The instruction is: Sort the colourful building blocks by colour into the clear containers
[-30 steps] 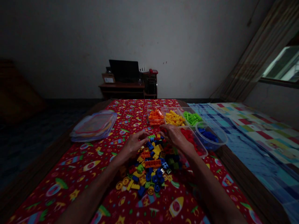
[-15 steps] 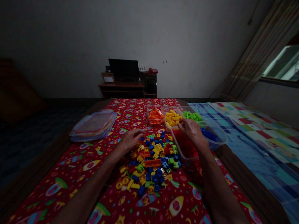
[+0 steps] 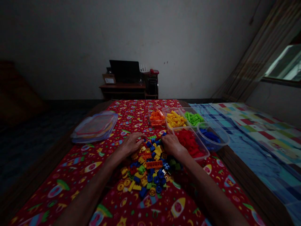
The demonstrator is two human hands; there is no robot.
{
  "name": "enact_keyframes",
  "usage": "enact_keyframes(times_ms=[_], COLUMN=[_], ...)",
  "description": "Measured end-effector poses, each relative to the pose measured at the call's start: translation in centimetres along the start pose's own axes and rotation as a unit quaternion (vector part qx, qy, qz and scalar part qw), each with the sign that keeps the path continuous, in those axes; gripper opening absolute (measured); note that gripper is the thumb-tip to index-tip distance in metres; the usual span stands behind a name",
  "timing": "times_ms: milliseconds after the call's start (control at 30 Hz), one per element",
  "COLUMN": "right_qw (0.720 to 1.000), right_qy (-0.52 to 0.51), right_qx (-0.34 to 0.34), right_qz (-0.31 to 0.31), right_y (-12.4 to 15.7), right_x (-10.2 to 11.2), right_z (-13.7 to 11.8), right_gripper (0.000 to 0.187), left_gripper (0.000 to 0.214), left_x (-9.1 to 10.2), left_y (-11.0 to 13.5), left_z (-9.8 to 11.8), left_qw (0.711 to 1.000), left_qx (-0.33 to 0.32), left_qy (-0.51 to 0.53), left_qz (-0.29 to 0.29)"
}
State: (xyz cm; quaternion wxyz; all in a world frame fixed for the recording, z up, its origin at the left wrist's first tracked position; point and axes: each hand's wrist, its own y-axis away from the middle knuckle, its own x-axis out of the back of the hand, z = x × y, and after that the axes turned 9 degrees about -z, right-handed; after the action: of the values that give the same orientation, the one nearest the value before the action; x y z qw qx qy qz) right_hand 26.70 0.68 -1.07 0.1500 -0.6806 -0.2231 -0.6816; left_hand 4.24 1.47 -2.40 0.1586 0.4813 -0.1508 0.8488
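A loose pile of toy building bricks (image 3: 154,164) in several colours lies on the red patterned cloth. My left hand (image 3: 133,143) rests at the pile's far left edge, fingers curled towards the thumb; a bit of dark blue shows by the fingertips, too small to make out. Across from it, my right hand (image 3: 172,144) reaches down into the pile's far right side. Its fingers are bent together beside a blue brick (image 3: 164,134), and what they grip is hidden. Just right of this hand stands a clear tub of red bricks (image 3: 189,142).
Further clear tubs hold orange bricks (image 3: 157,116), yellow bricks (image 3: 175,120), green bricks (image 3: 194,118) and blue bricks (image 3: 210,135). Stacked clear lids (image 3: 95,127) lie at the left. A bed (image 3: 256,138) adjoins the table's right side. Behind stands a desk with a monitor (image 3: 125,71).
My right hand has moved left and down from over the red and yellow tubs to the brick pile, uncovering the red bricks. My left hand has barely shifted.
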Motion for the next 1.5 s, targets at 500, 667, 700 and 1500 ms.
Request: enact_keyframes(times_ms=[500, 667, 700, 1500], right_qw=[0.996, 0.995, 0.994, 0.952], right_qy=[-0.027, -0.027, -0.031, -0.265], right_qx=[-0.002, 0.010, 0.022, 0.099], right_qz=[0.081, 0.095, 0.107, 0.117], right_y=[-0.4, -0.6, -0.5, -1.4], right_x=[0.3, -0.7, -0.9, 1.0], right_z=[1.2, 0.4, 0.1, -2.3], right_gripper=[0.024, 0.030, 0.032, 0.021], left_gripper=[0.023, 0.026, 0.028, 0.044], left_x=[-1.2, 0.2, 0.4, -0.5], left_y=[-0.2, -0.2, -0.3, -0.7], left_z=[-0.7, 0.7, 0.8, 1.2], left_qw=[0.999, 0.994, 0.990, 0.942], left_qx=[-0.005, 0.049, 0.060, 0.052], left_qy=[-0.017, 0.086, 0.116, 0.330], left_qz=[-0.039, 0.036, 0.048, 0.039])
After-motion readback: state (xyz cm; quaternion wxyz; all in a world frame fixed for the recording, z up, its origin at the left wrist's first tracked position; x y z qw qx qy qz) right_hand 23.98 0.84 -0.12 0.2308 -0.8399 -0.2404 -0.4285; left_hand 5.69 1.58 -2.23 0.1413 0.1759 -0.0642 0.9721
